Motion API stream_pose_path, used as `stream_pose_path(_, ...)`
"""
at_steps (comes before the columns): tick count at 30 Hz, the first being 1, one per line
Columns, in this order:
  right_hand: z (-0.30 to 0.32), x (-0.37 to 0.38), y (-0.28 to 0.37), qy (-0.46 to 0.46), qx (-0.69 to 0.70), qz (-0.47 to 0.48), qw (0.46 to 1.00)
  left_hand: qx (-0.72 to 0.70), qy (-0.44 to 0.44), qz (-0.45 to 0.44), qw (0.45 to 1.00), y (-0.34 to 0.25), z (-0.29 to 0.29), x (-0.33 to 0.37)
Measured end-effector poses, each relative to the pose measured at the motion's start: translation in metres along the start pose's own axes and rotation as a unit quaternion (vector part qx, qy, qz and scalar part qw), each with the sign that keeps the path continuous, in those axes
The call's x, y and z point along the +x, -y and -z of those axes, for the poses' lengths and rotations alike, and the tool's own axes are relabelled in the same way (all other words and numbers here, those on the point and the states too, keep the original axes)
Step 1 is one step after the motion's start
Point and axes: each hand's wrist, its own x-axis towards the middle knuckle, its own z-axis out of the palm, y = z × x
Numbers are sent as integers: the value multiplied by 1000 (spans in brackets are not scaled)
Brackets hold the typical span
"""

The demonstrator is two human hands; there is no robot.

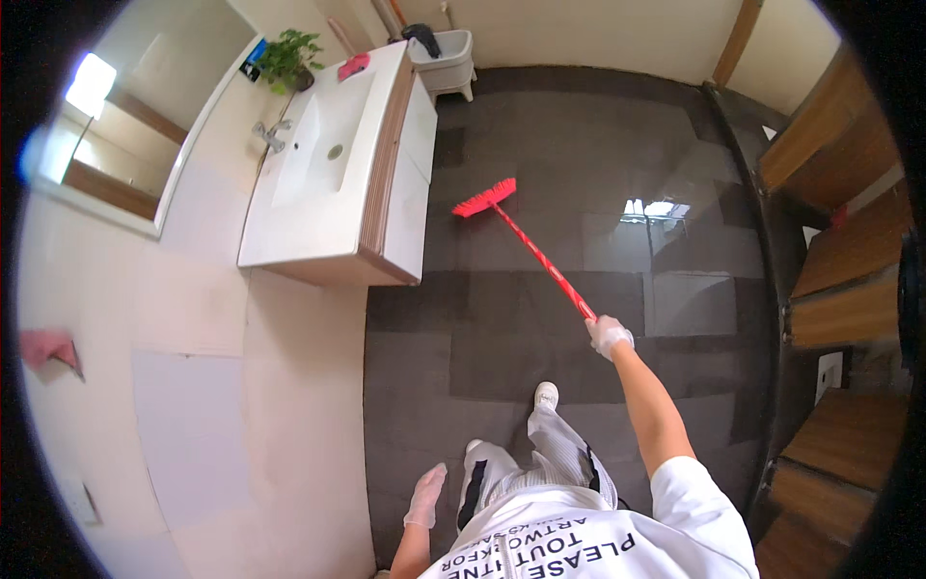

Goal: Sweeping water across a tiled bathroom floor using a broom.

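My right hand (610, 335), in a thin clear glove, is closed round the upper end of a red broom (540, 256). From there the handle slants away to the far left. Its wide red bristle head (485, 198) rests on the dark tiled floor (540, 328), a little right of the sink cabinet. My left hand (426, 494) wears a similar glove and hangs beside my left leg. Its fingers look stretched out, and I see nothing in them.
A white sink cabinet (260, 236) juts from the left wall, with a potted plant (289, 60) and a pink cloth (354, 67) on top. Behind it stands a white basin (446, 69) holding something dark. Brown wooden panels (849, 299) line the right side. Part of the floor shines.
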Motion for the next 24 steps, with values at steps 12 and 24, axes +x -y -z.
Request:
stream_pose_path(12, -111, -139, -250, 43, 266, -305, 914, 381, 89, -105, 914, -131, -40, 134)
stream_pose_path(24, 47, 61, -77, 202, 22, -257, 945, 446, 38, -159, 880, -323, -75, 235)
